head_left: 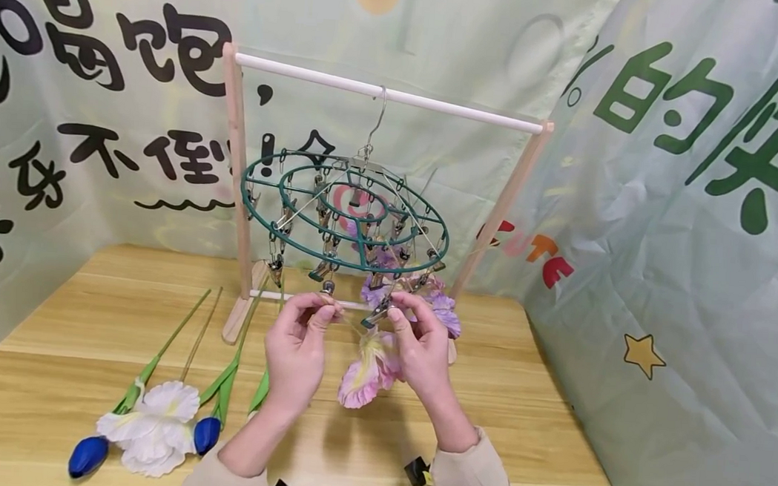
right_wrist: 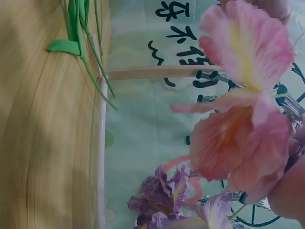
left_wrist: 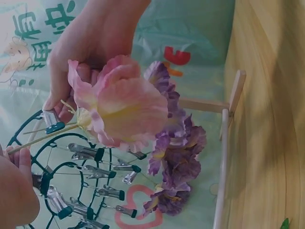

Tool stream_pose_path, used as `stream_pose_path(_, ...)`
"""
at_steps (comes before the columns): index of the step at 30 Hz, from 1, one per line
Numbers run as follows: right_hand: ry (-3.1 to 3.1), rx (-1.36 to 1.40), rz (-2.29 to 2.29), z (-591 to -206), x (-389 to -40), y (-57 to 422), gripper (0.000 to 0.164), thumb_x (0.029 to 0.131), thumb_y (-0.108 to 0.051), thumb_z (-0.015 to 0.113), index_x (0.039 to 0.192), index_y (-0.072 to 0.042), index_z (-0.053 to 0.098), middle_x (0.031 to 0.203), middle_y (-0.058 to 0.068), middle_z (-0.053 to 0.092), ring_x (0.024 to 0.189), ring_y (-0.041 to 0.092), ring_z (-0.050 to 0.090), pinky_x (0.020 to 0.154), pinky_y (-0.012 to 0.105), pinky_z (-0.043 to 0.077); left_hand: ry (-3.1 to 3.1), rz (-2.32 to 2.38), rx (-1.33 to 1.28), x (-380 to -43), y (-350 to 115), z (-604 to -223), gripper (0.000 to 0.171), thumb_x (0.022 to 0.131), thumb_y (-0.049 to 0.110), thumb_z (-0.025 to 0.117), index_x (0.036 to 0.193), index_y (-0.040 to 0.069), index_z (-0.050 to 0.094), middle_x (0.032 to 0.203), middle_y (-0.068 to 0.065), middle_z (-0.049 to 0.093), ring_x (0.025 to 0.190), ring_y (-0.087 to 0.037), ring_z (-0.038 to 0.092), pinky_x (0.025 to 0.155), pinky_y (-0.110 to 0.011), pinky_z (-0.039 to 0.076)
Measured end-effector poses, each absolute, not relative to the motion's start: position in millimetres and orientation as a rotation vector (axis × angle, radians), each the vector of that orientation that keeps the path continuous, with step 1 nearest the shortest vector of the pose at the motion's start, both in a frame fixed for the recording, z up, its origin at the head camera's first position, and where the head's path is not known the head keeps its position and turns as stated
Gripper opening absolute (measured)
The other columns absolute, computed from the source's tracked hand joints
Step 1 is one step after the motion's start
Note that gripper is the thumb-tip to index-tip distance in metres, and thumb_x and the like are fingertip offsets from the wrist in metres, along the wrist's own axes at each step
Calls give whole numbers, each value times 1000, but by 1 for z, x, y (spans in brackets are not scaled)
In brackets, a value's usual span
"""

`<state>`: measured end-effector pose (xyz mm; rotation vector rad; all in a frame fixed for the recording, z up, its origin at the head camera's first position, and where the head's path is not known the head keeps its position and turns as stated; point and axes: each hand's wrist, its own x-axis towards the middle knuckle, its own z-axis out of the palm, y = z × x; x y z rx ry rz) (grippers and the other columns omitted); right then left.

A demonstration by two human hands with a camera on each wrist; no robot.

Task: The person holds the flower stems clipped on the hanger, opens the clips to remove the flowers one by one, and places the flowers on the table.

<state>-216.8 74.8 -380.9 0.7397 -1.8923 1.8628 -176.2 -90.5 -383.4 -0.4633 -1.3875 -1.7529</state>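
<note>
A pink artificial iris [head_left: 362, 381] with a yellow centre hangs head down below my hands, its thin stem [left_wrist: 45, 137] running from the blossom to my left hand. My left hand [head_left: 297, 350] pinches that stem between thumb and fingertips. With thumb and fingers, my right hand [head_left: 425, 349] pinches a metal clip [head_left: 378, 313] with green tips; in the left wrist view the clip's tips lie right at the stem close to the blossom. The clip belongs to a round green clip hanger [head_left: 322, 250]. Purple irises [left_wrist: 181, 152] hang behind the pink one.
The hanger hooks onto the white bar [head_left: 319, 79] of a wooden rack [head_left: 233, 166]. On the wooden table [head_left: 505, 414] at left lie a white flower [head_left: 157, 429] and blue tulips [head_left: 88, 456] with green stems. Printed cloth [head_left: 671, 216] hangs behind and at right.
</note>
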Motion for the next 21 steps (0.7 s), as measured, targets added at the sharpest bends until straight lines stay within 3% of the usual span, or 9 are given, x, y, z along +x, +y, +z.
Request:
stream_pose_path(9, -1868, 773, 1877, -381, -214, 81, 23, 100, 7, 61, 123, 11, 64, 79, -7, 58, 48, 1, 36, 38, 21, 27, -1403, -1833, -356, -169, -106, -379, 14, 101, -11, 58, 104, -23, 53, 100, -2, 67, 89, -10, 68, 81, -23, 61)
stream_pose_path(13, -1881, 751, 1858, -380, -213, 83, 24, 100, 6, 63, 123, 10, 65, 81, -9, 60, 47, 1, 38, 38, 18, 30, -1423, -1915, -280, -165, -113, -378, 16, 102, -8, 58, 108, -22, 53, 100, -3, 67, 90, -11, 68, 82, -25, 62)
stream_pose_path(17, -1871, 757, 1838, -381, -215, 86, 24, 98, 8, 63, 122, 11, 65, 101, -11, 68, 48, 1, 38, 38, 20, 32, -1403, -2020, -215, -162, -121, -377, 13, 104, -5, 56, 109, -17, 55, 100, -5, 67, 91, -14, 68, 83, -28, 63)
stream_pose_path(21, -1847, 801, 1816, -384, -218, 88, 23, 98, 10, 61, 121, 11, 65, 97, -10, 67, 51, 0, 38, 39, 22, 33, -1331, -2080, -158, -162, -129, -379, 10, 105, -3, 55, 106, -12, 57, 98, -7, 67, 91, -17, 69, 82, -30, 63)
